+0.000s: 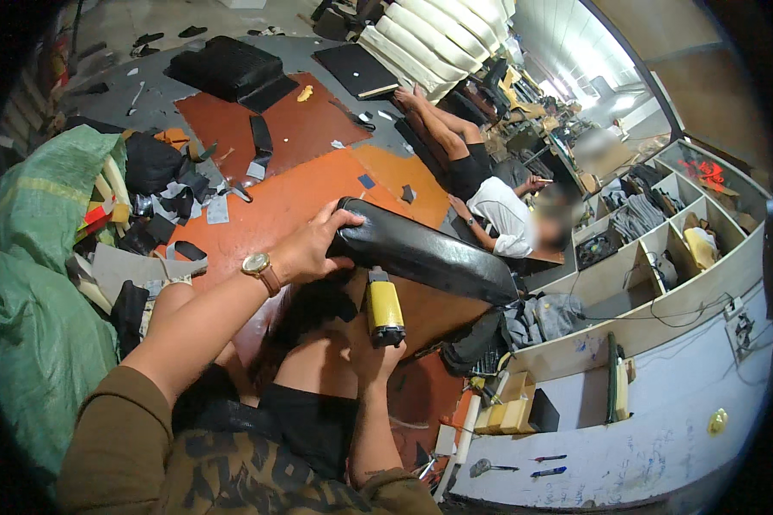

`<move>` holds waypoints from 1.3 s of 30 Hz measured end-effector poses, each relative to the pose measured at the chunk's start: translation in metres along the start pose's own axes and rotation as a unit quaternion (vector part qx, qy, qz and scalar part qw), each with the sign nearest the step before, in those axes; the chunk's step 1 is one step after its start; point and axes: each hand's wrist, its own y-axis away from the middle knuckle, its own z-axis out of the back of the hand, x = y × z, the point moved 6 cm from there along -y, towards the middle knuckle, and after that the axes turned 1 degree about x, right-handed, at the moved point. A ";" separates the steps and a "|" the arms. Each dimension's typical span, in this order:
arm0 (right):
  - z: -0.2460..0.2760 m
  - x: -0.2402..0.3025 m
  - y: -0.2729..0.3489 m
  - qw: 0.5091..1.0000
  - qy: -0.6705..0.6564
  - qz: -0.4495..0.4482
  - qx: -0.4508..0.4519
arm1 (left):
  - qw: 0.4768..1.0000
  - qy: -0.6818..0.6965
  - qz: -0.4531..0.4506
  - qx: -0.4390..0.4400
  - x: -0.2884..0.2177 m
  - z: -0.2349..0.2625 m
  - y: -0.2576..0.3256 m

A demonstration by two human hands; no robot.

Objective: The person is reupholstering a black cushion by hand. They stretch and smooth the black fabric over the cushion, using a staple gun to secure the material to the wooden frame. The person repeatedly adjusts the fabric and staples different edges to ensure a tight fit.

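A long black leather-covered padded piece (pixel 429 249) lies slanted in front of me, its glossy side up and its brown underside turned toward me. My left hand (pixel 311 249), a watch on its wrist, grips the left end, thumb below and fingers over the top edge. Just under that edge is a yellow staple gun (pixel 385 307) with a black end cap. My right hand (pixel 374 359) is wrapped round it from below, its fingers partly hidden. The gun's nose is close to the lower edge of the padded piece; whether they touch I cannot tell.
Orange and brown leather sheets (pixel 258 206) cover the floor, with scraps on them. A green sack (pixel 43 275) stands at left. Another person (pixel 498 206) sits at far right, beside a compartment shelf (pixel 627 292). A white board (pixel 593 463) with pens lies near right.
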 end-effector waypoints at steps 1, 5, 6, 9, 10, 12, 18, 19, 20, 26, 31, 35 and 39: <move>-0.002 0.006 -0.001 1.000 0.000 -0.006 -0.004 | 1.000 0.008 -0.005 -0.002 0.002 0.000 -0.003; -0.008 -0.001 0.008 0.995 -0.039 -0.079 0.040 | 1.000 -0.010 -0.017 0.003 0.006 0.002 -0.006; -0.009 0.003 0.008 0.997 -0.033 -0.051 0.037 | 1.000 -0.018 -0.017 0.004 0.005 0.002 -0.005; -0.019 0.033 -0.001 0.996 -0.066 -0.050 0.017 | 1.000 -0.004 0.015 0.012 0.005 -0.001 -0.001; -0.021 0.033 -0.001 0.998 -0.051 -0.042 0.012 | 1.000 -0.006 0.003 0.010 0.005 0.000 -0.002; -0.024 0.024 -0.001 0.999 -0.022 -0.025 0.001 | 1.000 -0.011 -0.023 0.006 0.005 0.002 -0.004; 0.044 -0.060 0.042 0.972 -0.012 -0.234 0.014 | 1.000 0.009 -0.011 0.012 -0.006 0.002 0.000; 0.059 -0.077 0.055 0.967 -0.005 -0.255 0.024 | 1.000 0.008 -0.014 0.012 -0.013 0.002 0.003; 0.075 -0.092 0.071 0.960 0.002 -0.276 0.036 | 1.000 0.014 0.002 0.010 -0.017 0.003 0.009; 0.157 -0.212 0.256 0.854 0.250 -0.452 0.061 | 0.999 0.032 -0.010 -0.036 -0.066 -0.011 0.063; 0.195 -0.212 0.266 0.842 0.171 -0.508 0.066 | 0.986 0.124 -0.023 -0.112 -0.095 -0.030 0.116; 0.297 -0.209 0.117 0.874 0.171 -0.429 -0.154 | 0.973 0.187 0.042 -0.128 -0.100 -0.046 0.161; 0.362 -0.173 -0.021 0.930 -0.145 -0.263 -0.213 | 0.947 0.273 0.122 -0.118 -0.112 -0.052 0.168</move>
